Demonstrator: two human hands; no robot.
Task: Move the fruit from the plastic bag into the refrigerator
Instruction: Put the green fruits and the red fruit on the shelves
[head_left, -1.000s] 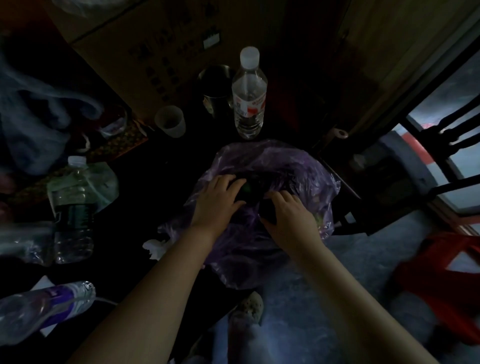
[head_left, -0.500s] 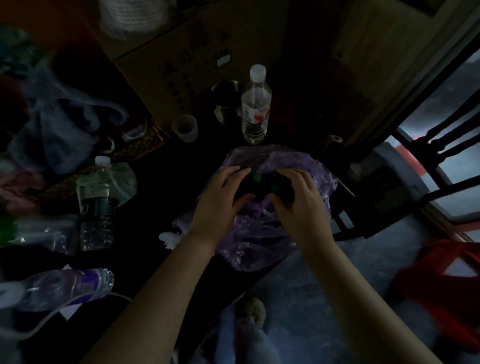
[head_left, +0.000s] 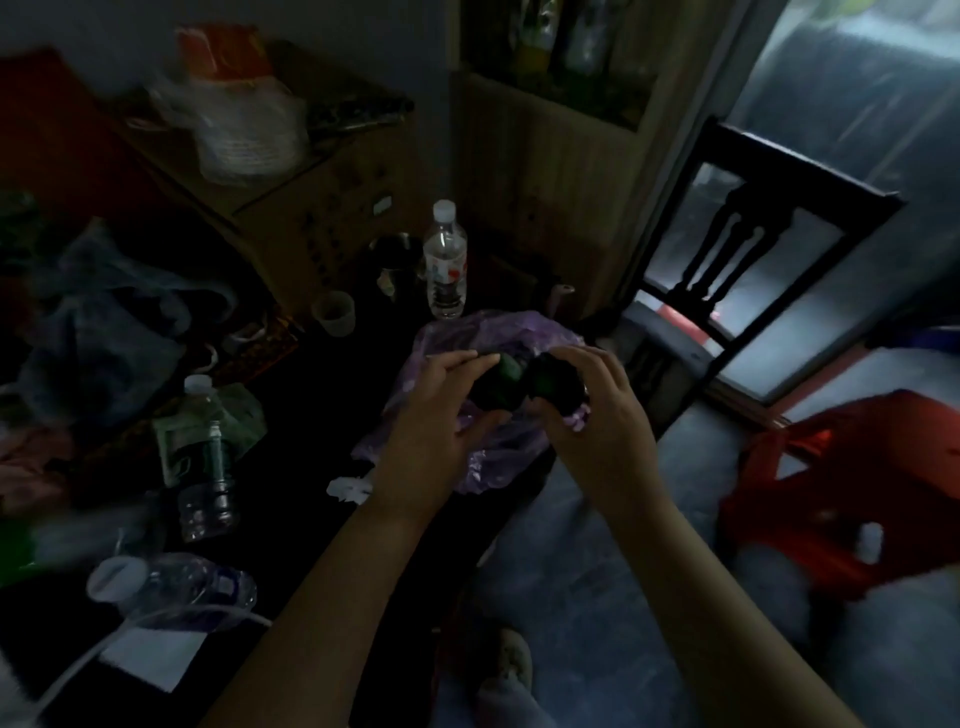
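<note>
Lifting dark green rounded fruit (head_left: 501, 382) clear of the crinkled purple plastic bag (head_left: 498, 332), the left hand (head_left: 441, 410) and right hand (head_left: 597, 410) are each clamping one, seemingly; both should be keeping firm grips just above the bag.

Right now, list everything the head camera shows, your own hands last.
purple plastic bag: 1, translucent purple, table edge, under the hands
fruit: at least 2, dark green, one in each hand above the bag
upright water bottle: 1, clear, white cap, behind the bag
other bottles: at least 2, clear, left of the table
plastic cup: 1, pale, left of the upright bottle
cardboard box: 1, brown, back
chair: 1, dark wood, right
red stool: 1, floor, right
left hand: holds fruit
right hand: holds fruit
</note>
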